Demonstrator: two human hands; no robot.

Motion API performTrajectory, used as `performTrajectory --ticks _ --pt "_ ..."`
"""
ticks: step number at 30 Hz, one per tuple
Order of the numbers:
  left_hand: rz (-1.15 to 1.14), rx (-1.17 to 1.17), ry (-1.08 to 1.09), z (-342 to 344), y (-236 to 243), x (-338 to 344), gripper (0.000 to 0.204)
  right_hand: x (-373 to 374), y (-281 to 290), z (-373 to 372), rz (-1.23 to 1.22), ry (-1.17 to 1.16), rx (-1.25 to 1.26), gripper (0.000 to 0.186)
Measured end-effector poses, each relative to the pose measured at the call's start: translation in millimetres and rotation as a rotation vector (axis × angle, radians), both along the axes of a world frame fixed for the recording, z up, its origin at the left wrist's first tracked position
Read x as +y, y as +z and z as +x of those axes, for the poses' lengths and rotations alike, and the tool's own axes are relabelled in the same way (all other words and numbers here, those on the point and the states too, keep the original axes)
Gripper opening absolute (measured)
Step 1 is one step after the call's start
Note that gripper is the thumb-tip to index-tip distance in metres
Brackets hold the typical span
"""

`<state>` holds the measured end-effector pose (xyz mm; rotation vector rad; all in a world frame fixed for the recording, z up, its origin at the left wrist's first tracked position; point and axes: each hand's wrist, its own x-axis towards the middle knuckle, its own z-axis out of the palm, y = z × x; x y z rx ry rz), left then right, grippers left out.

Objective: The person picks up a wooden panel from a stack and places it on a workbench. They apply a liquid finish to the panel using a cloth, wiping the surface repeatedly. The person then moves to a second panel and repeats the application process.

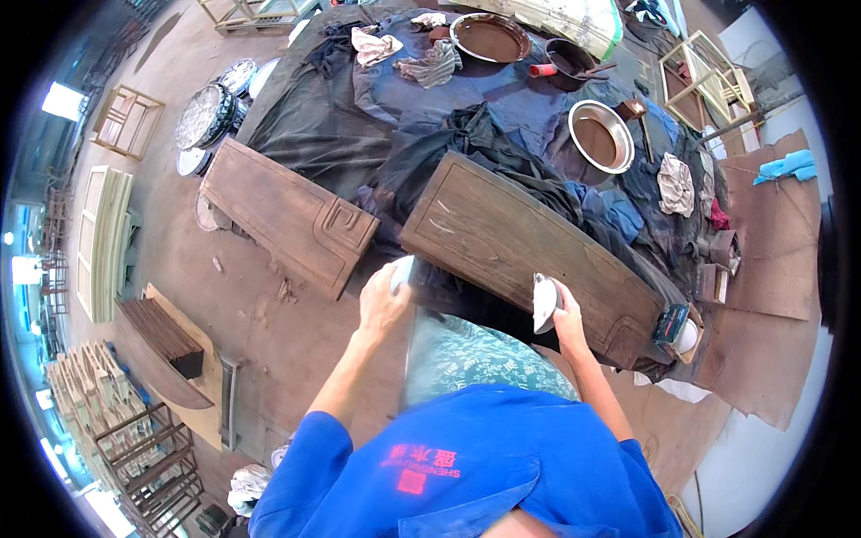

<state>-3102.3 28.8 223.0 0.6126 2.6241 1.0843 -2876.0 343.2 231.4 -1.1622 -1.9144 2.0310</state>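
My left hand (381, 303) is closed round a small pale blue piece (403, 273), just off the near left corner of a dark carved wooden panel (529, 242). My right hand (569, 321) grips a whitish, rounded flat piece (543, 305) with dark marks, over the panel's near edge. The exact kind of either piece cannot be made out. The panel lies slanted in front of me, with pale scuff marks near its left end and a carved corner at its right. A second brown carved panel (285, 215) lies to the left, its scroll carving toward me.
Dark cloths (314, 125) drape the work surface. On it stand a brown-filled basin (491, 38), a silver-rimmed basin (625, 136), a dark pan (567, 61) and rags (675, 186). A small box (673, 327) sits by the panel's right end. Stacked boards (170, 336) stand at left.
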Motion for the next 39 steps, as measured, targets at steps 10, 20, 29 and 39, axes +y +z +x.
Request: performTrajectory --ticks 10,20,29,39 --pt "0.125 0.205 0.227 -10 -20 39 0.050 45 39 -39 -0.276 0.054 0.034 0.031" --pt "-0.077 0.376 0.200 -32 -81 72 0.050 -8 18 -174 1.166 0.631 0.374 0.042" --pt "-0.066 0.231 0.130 -34 -64 66 0.056 -32 -46 -151 1.228 0.892 0.284 0.056" --pt "0.035 0.173 0.120 -37 -64 59 0.059 -39 -25 -178 1.162 0.980 0.262 0.054"
